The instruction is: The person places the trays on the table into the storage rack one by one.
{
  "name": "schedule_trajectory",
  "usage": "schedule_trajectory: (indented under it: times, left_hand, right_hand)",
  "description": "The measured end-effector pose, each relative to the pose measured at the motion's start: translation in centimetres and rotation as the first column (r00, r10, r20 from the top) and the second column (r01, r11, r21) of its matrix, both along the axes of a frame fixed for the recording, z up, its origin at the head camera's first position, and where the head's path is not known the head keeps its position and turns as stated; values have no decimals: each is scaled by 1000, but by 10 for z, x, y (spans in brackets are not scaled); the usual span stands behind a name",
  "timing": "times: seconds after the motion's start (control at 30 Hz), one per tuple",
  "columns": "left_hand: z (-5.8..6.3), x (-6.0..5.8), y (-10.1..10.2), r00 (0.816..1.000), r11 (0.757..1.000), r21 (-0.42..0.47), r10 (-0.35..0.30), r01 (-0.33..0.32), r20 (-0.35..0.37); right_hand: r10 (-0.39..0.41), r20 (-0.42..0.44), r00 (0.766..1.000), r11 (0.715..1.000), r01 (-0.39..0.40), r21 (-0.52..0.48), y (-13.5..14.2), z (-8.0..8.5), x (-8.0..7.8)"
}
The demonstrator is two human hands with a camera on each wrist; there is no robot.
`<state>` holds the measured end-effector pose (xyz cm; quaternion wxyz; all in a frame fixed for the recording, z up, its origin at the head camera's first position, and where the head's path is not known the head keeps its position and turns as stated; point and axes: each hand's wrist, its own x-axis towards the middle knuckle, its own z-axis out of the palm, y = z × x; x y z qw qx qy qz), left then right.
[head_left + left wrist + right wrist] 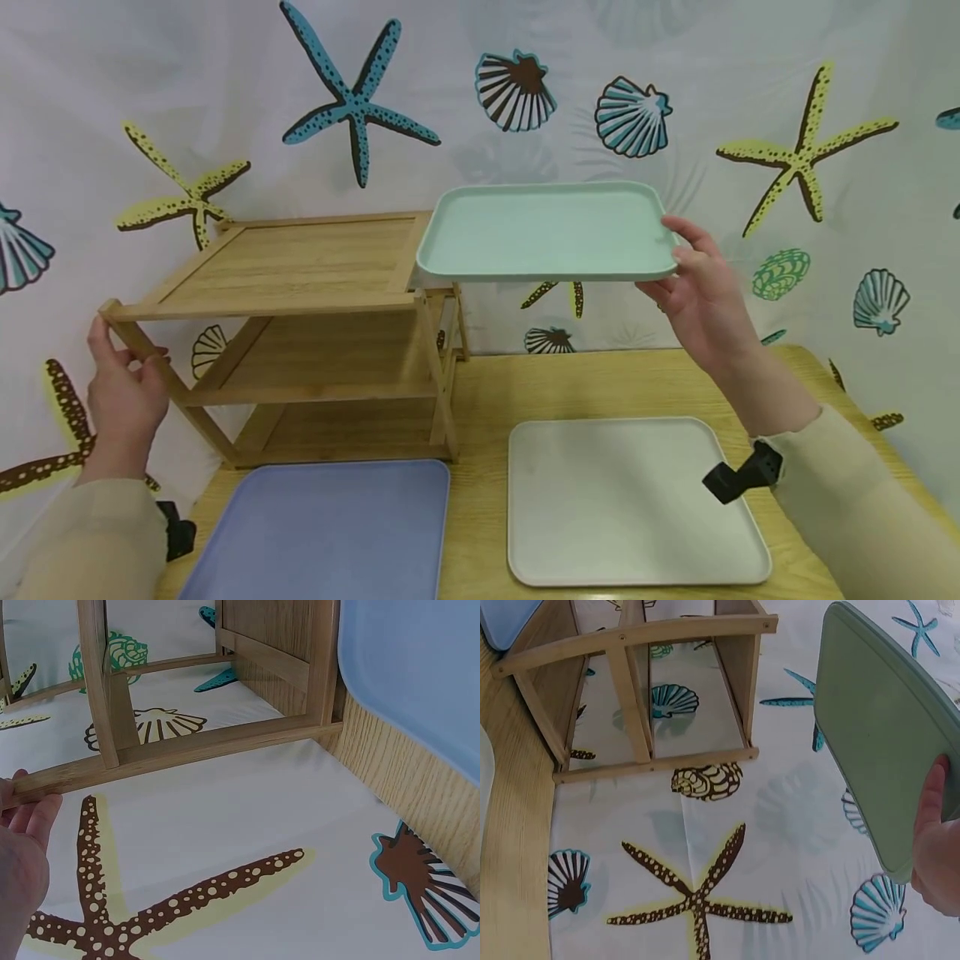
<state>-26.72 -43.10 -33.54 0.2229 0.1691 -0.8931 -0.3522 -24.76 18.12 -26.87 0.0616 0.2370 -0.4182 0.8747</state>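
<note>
A three-tier wooden shelf rack [322, 304] stands at the left of the table. My left hand [127, 392] grips its front left post near the top corner; the left wrist view shows the fingers [43, 817] curled round that wooden bar. Up in the air to the right of the rack, my right hand [701, 292] pinches a mint green tray [547, 232] by its right end, thumb and fingers on opposite faces. The tray is close to level, its left end beside the rack's top shelf. In the right wrist view the tray's underside [877, 742] shows.
A blue tray [330, 533] lies on the wooden table [480, 500] in front of the rack. To its right lies a white tray [630, 500], below the raised one. A white cloth [465, 150] printed with starfish and shells hangs behind the table.
</note>
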Motion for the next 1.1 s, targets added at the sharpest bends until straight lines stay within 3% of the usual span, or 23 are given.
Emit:
schedule_trajectory:
  times: [0.23, 0.43, 0.87, 1.1]
  left_hand:
    - [-2, 2, -2, 1000, 999, -46, 4, -4, -13]
    - [-2, 2, -4, 1000, 1000, -25, -4, 4, 2]
    - [1, 3, 2, 1000, 1000, 0, -11, 11, -18]
    - [1, 3, 1, 1000, 1000, -6, -14, 14, -23]
  right_hand:
    - [-7, 22, 1000, 998, 5, 70, -39, 12, -10]
    - [4, 45, 999, 995, -9, 103, -72, 14, -18]
    - [38, 116, 993, 986, -56, 157, -122, 1, -27]
    - [0, 100, 995, 967, -25, 252, -144, -6, -34]
